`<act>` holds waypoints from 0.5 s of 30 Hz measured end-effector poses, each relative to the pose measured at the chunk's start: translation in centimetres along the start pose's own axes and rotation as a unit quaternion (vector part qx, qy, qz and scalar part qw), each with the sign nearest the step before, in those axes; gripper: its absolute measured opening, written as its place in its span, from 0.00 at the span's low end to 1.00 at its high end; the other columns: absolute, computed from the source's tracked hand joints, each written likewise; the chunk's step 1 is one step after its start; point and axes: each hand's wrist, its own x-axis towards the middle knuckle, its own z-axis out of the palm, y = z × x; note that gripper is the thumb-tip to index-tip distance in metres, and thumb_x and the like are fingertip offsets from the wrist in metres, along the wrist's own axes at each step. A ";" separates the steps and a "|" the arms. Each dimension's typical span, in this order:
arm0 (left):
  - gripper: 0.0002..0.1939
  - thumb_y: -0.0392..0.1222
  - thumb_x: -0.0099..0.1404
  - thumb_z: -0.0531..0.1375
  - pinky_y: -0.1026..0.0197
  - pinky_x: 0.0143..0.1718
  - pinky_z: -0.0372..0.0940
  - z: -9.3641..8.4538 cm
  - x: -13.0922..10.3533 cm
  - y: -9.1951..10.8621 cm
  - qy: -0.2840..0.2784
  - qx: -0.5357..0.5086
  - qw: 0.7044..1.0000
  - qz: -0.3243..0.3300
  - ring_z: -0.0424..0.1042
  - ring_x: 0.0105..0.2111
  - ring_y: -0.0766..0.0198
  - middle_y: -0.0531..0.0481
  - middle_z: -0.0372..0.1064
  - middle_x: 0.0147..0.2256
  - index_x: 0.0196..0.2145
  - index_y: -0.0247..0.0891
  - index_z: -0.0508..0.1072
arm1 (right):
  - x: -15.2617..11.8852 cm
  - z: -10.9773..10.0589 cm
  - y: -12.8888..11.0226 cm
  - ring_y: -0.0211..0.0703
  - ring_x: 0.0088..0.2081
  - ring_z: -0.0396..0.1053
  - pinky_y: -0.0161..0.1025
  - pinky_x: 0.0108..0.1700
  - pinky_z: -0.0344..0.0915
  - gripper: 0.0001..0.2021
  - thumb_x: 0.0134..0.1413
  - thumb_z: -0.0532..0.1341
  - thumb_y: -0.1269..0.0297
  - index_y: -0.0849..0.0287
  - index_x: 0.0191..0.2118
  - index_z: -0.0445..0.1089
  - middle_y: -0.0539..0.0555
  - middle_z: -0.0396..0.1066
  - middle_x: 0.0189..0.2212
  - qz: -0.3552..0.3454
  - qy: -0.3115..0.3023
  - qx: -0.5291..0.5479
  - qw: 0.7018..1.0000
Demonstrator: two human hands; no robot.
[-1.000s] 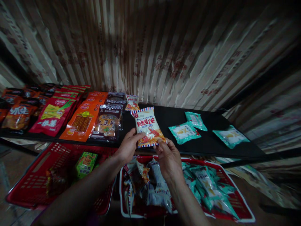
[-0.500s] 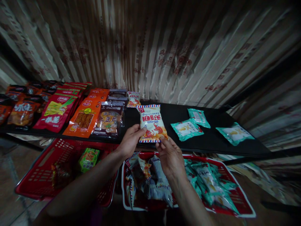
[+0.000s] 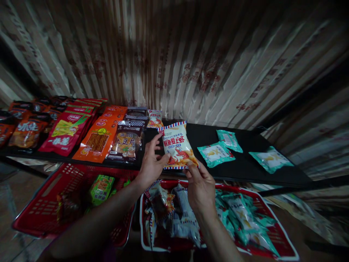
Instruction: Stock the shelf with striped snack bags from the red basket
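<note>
A white-and-orange snack bag [image 3: 177,143] with red lettering and a striped border is held up over the black shelf's front edge. My right hand [image 3: 200,182] pinches its lower right corner between thumb and fingers. At the bag's left side is my left hand [image 3: 152,160], its fingers spread and its thumb against the lower left front. A similar snack bag [image 3: 155,118] stands behind, at the back of the shelf. Close to my left hand are brown potato-chip bags [image 3: 127,140]. Teal snack packets [image 3: 216,153] lie to the right of the held bag.
Orange bags [image 3: 101,133], pink-red bags [image 3: 65,127] and dark-and-orange bags [image 3: 28,131] line the shelf's left. Below, a red basket [image 3: 38,203] holds a green package [image 3: 101,189]; another red basket [image 3: 286,238] contains striped-edge and teal packets. A draped curtain [image 3: 174,58] hangs behind.
My left hand has loosened, its fingers now spread beside the bag's left edge. The bag has tilted slightly, with my right hand still on its lower right corner.
</note>
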 end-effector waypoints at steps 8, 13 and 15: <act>0.18 0.40 0.60 0.57 0.62 0.38 0.66 -0.5 0.0 0.7 -0.041 -0.054 0.997 -0.036 0.66 0.42 0.62 0.45 0.61 0.46 0.49 0.40 0.68 | -0.7 -0.5 -0.2 0.40 0.33 0.69 0.38 0.34 0.67 0.13 0.50 0.61 0.62 0.56 0.42 0.76 0.52 0.71 0.31 -0.216 -0.060 -0.220 0.949; 0.18 0.48 0.63 0.57 0.60 0.45 0.64 -0.6 -0.2 1.7 -0.114 -0.243 0.957 -0.114 0.67 0.47 0.59 0.46 0.68 0.47 0.49 0.39 0.68 | -1.0 -0.6 -0.5 0.38 0.30 0.67 0.37 0.32 0.66 0.18 0.53 0.57 0.72 0.51 0.48 0.73 0.50 0.67 0.29 -0.412 -0.119 -0.349 0.833; 0.19 0.48 0.61 0.59 0.60 0.47 0.62 -0.6 -0.3 1.8 -0.121 -0.277 0.946 -0.120 0.67 0.48 0.59 0.46 0.69 0.47 0.48 0.39 0.69 | -1.1 -0.9 -0.3 0.40 0.31 0.66 0.37 0.32 0.65 0.20 0.52 0.57 0.74 0.51 0.51 0.70 0.51 0.67 0.29 -0.460 -0.141 -0.403 0.778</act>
